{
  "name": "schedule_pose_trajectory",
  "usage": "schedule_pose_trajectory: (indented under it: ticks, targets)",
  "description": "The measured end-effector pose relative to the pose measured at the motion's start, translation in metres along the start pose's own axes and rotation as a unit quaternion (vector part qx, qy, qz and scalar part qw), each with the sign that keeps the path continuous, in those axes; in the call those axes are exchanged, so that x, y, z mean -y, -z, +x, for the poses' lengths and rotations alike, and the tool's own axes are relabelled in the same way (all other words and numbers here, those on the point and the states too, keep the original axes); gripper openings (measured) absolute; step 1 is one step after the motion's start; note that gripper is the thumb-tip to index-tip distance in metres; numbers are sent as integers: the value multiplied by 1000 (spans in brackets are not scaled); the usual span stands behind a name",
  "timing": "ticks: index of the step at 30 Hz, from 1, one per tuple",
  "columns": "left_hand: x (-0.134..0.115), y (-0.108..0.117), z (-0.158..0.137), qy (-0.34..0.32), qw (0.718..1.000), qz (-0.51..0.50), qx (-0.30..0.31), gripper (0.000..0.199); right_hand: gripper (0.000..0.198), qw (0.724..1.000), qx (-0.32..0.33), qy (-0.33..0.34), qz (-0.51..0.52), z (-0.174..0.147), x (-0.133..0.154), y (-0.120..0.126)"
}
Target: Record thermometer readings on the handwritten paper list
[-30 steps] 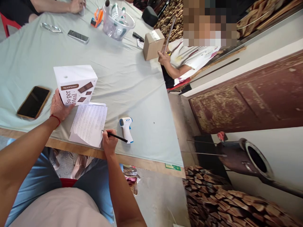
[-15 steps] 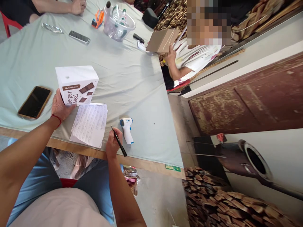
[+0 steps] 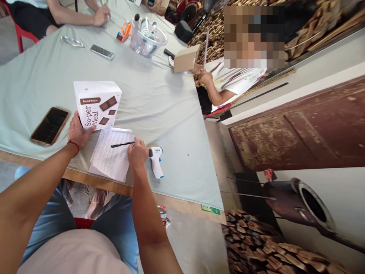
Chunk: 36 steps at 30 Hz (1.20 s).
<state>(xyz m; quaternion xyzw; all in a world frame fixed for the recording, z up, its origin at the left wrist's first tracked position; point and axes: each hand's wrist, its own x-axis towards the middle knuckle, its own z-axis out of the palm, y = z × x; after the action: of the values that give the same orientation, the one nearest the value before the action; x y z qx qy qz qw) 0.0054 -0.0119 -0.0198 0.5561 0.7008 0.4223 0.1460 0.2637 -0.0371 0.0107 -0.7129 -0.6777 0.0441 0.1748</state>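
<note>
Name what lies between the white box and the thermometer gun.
The head view shows the handwritten pages and the right hand, holding a pen, between white box and thermometer gun.

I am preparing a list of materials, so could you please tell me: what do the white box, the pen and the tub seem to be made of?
White box: probably card with a smooth printed finish, judging by its crisp edges.
Pen: likely dark plastic by its even colour; finish unclear, metal possible.
Tub: probably smooth, clear plastic; the bottles show through its wall.
</note>
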Motion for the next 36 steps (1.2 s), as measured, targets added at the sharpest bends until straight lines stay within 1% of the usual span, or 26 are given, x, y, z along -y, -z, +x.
schedule_pose_trajectory:
  ticks: [1, 3, 5, 6, 7, 8, 10, 11, 12, 14, 15, 17, 18, 20, 22, 24, 26, 28, 30, 33, 36]
  targets:
    - [0, 1, -1, 2, 1000, 1, -3, 88, 43, 1000, -7, -3, 7, -1, -7, 2]
    - [-1, 2, -3, 8, 1000, 5, -6, 86, 48, 998, -52, -24, 25, -7, -28, 7]
    - [-2, 2, -5, 10, 1000, 5, -6, 83, 53, 990, -110, -90, 24, -15, -55, 13]
    - [-2, 2, -5, 11, 1000, 4, -6, 81, 55, 985, -114, -130, 19, -19, -69, 15]
    - [-2, 1, -5, 11, 1000, 2, -7, 80, 55, 981, -96, -165, 15, -22, -82, 18]
    - [-2, 1, -5, 12, 1000, 1, -9, 78, 52, 980, -62, -190, 17, -24, -93, 20]
    - [-1, 0, -4, 17, 1000, -1, -13, 76, 45, 977, 7, -211, 37, -26, -106, 23]
    - [-1, -1, -4, 19, 1000, -1, -13, 75, 42, 975, 26, -213, 58, -27, -108, 25]
    - [-1, -1, -4, 20, 1000, -1, -12, 73, 40, 972, 28, -217, 88, -27, -107, 26]
    - [-1, 0, -5, 18, 1000, -4, -8, 71, 39, 958, -3, -220, 181, -27, -93, 29]
    - [-1, 0, -5, 15, 1000, -6, -6, 71, 39, 945, -23, -217, 244, -29, -81, 31]
    - [-1, 1, -6, 11, 1000, -9, -4, 72, 41, 904, -41, -181, 386, -32, -48, 32]
    - [-1, 1, -6, 10, 1000, -9, -3, 73, 41, 876, -25, -157, 456, -35, -28, 32]
    - [-1, 1, -5, 8, 1000, -8, -5, 74, 40, 820, 42, -112, 560, -37, 15, 28]
    - [0, 1, -5, 8, 1000, -8, -7, 73, 35, 787, 113, -73, 603, -36, 55, 22]
    - [0, 1, -5, 11, 1000, -8, -9, 72, 33, 763, 144, -55, 627, -30, 85, 14]
    - [1, 0, -6, 15, 1000, -8, -7, 72, 34, 753, 143, -58, 640, -22, 102, 5]
    - [0, 0, -7, 16, 1000, -7, -4, 73, 36, 751, 137, -76, 641, -15, 109, -4]
    - [0, 0, -7, 16, 1000, -2, 0, 74, 38, 752, 147, -93, 636, -9, 108, -11]
    - [0, 1, -7, 13, 1000, 9, 5, 73, 41, 753, 164, -93, 630, -5, 103, -18]
    - [1, 0, -7, 7, 1000, 13, 7, 75, 41, 766, 150, -83, 619, -6, 101, -20]
